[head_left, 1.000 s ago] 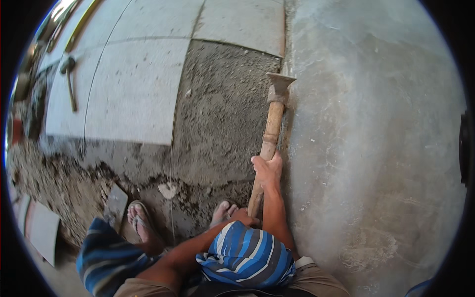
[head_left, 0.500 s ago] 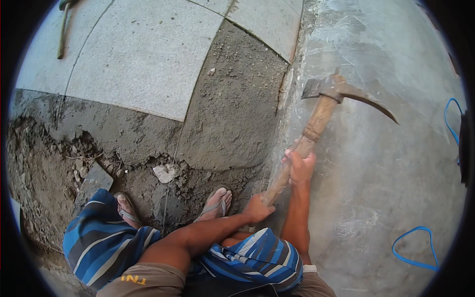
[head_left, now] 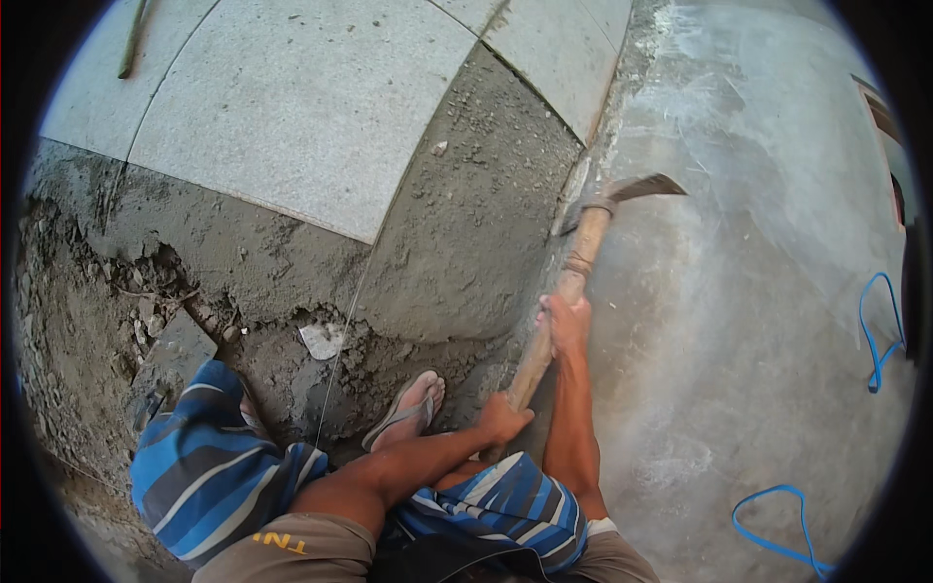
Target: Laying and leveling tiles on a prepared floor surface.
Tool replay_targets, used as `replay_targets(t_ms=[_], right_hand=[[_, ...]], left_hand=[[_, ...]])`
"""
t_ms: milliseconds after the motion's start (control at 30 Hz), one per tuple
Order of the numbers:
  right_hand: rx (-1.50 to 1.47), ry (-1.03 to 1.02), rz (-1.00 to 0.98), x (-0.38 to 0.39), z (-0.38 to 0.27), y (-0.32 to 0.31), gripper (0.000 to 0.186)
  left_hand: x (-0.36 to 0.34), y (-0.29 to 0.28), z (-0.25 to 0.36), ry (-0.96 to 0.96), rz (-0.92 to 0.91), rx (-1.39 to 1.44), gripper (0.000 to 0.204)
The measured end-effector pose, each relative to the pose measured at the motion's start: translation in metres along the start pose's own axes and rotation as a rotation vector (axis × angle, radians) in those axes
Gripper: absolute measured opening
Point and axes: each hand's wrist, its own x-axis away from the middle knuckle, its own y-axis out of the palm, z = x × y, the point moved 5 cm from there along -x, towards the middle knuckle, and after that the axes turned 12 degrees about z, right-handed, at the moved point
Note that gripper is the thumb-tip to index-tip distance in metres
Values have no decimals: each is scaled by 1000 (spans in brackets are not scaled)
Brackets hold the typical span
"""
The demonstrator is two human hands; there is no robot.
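Note:
A pick mattock with a worn wooden handle is in both my hands. My left hand wraps round the lower end of the handle, and my right hand grips it higher up. The curved pick end of its metal head points right. The opposite blade end is at the edge where wet grey mortar meets the smooth concrete wall. Whether the blade touches the wall, I cannot tell. My feet stand in rough soil below the mortar.
Pale tiles lie beyond the mortar. A thin string crosses the ground. Beside my left leg are a flat trowel and a whitish stone chunk. A wooden tool handle rests far left. Blue cord hangs at right.
The mattock's head has swung left and slightly down, toward the mortar's edge. Both hands have moved a little with it and keep their grip. The view has shifted slightly.

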Motion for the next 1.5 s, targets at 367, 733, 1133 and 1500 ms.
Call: replay_targets(t_ms=[367,733,1133,1500], right_hand=[[-38,-259,9,24,-64,-9,28],[-191,-253,-41,42,-94,-21,31],[35,41,34,8,20,-15,21],[-288,-525,13,60,-147,-33,33]], left_hand=[[-17,-19,44,428,96,215,42],[0,-20,55,311,157,54,42],[5,4,-9,8,-29,-57,54],[-27,-10,92,539,164,76,47]])
